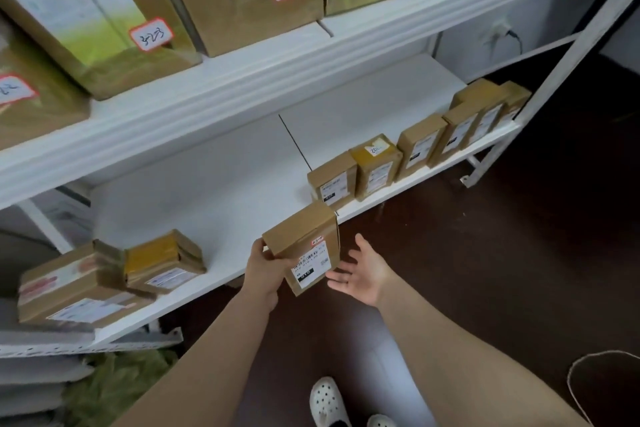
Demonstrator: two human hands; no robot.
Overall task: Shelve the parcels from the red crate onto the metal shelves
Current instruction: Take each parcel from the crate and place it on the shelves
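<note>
Our left hand [263,274] grips the parcel [304,248] at frame centre, label outward to match the row of parcels [415,152] on the lower shelf [221,191], while our right hand [363,274] waits open beside it.

Parcel [304,250] just before lower shelf [214,191] edge — box row [375,166] on it to R, two pkgs [162,263] to L.

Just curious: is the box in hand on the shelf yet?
Not yet: the left hand holds the parcel tilted at the shelf edge.
</note>
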